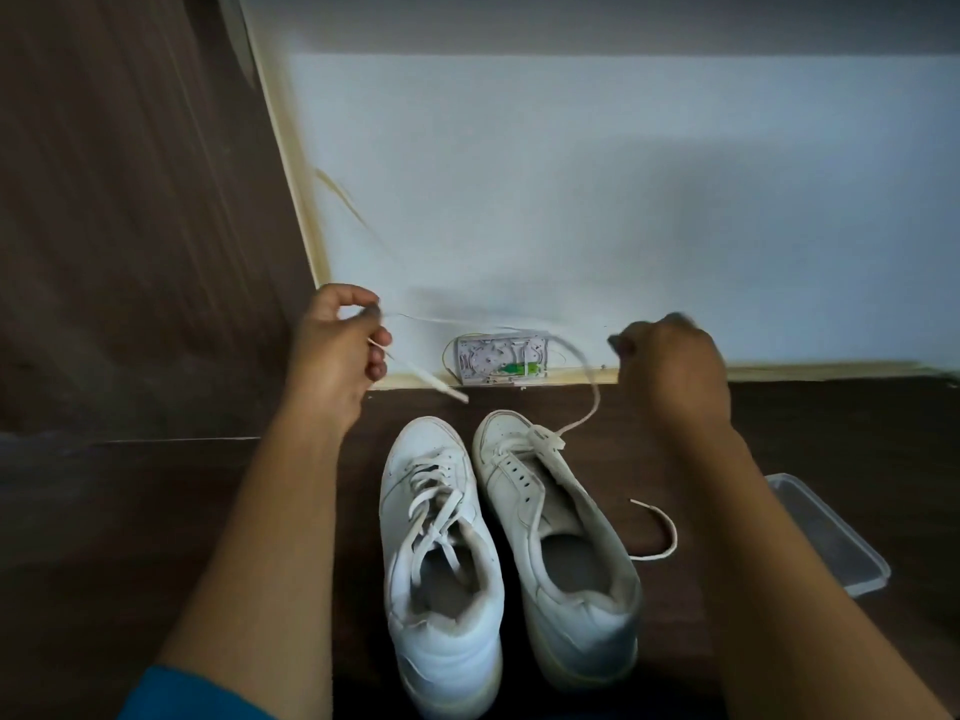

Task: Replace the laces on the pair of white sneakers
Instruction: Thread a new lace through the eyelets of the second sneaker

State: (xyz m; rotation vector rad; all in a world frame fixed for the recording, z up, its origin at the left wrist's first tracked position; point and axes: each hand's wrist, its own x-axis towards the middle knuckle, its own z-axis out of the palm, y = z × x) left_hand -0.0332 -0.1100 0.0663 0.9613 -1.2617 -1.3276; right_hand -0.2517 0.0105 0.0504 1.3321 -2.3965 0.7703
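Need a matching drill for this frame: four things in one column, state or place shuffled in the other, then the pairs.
1. sneaker on the left
2. sneaker on the right
3. left hand
4. plastic container

A. pinches a lace
B. at the right edge of view
C. laced to the top
D. most eyelets bare

Pairs: 1-C, 2-D, 3-A, 4-B

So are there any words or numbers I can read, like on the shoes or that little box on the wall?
None can be read.
Laced sneaker: plain white, no brand shows.
Other sneaker: plain white too.
Lace: no print.
Box on the wall: its marks are too small and blurred.
Plastic tub: no label shows.
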